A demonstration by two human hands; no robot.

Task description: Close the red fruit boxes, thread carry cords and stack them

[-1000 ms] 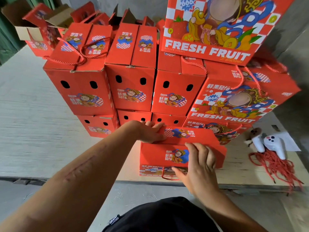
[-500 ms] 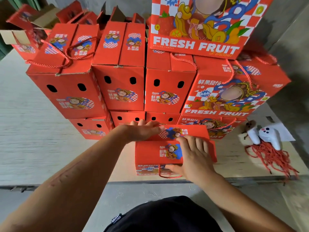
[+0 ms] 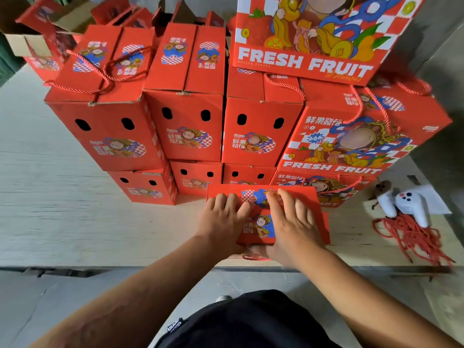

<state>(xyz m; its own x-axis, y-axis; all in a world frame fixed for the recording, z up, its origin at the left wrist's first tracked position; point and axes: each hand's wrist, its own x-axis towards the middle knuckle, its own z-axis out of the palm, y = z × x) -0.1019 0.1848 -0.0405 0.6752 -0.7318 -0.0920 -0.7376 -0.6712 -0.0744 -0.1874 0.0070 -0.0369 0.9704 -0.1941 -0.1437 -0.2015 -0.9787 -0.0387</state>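
A red fruit box (image 3: 319, 212) stands at the near edge of the wooden table (image 3: 75, 217), in front of a stack of closed red boxes (image 3: 185, 121). My left hand (image 3: 223, 217) lies flat on the left half of its top flaps. Beside it my right hand (image 3: 291, 222) presses flat on the right half, fingers spread and pointing away from me. A loop of red carry cord (image 3: 253, 258) hangs from the box front below my hands. Several stacked boxes carry cords on top, such as the left one (image 3: 100, 71).
A bundle of loose red cords (image 3: 411, 237) lies at the right of the table beside a white controller-shaped object (image 3: 406, 204). A large "FRESH FRUIT" box (image 3: 313, 33) tops the right stack. An open brown carton (image 3: 32, 38) stands at the back left. Grey floor lies below the table edge.
My left hand slid from the far flap back toward me. My right hand moved from the box's front face up onto its top. Both flaps now lie pressed flatter.
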